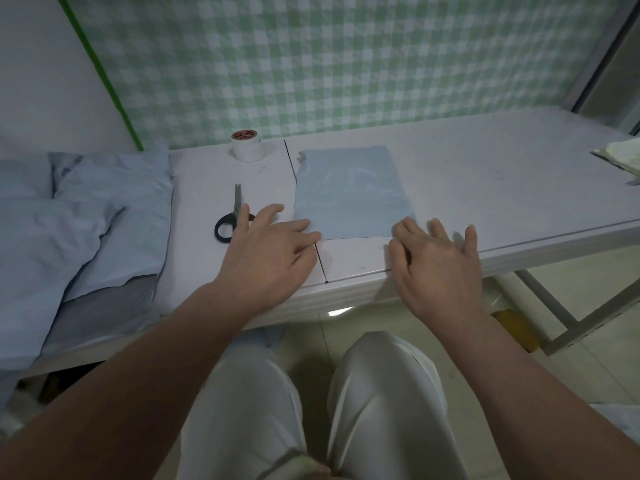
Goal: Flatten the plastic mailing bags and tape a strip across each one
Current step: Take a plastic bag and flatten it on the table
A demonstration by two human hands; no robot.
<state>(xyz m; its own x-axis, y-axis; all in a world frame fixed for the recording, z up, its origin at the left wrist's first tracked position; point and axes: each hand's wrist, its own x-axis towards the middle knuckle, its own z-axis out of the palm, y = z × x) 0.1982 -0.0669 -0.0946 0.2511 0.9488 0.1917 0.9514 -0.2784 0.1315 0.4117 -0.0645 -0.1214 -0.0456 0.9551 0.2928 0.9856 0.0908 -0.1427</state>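
In the head view, one pale blue mailing bag (349, 192) lies flat on the white counter (485, 174), its long axis running away from the person. Both hands rest at its near edge: the left hand (270, 251) at the near left corner, the right hand (436, 261) at the near right corner, about equally close. Each grip is open, fingers spread, holding nothing. I judge the next move is for the tape, and one tape roll (247, 146) and one pair of scissors (230, 216) lie on the left, nearer the left hand. A pile of bags (86, 216) waits far left; its count I cannot tell.
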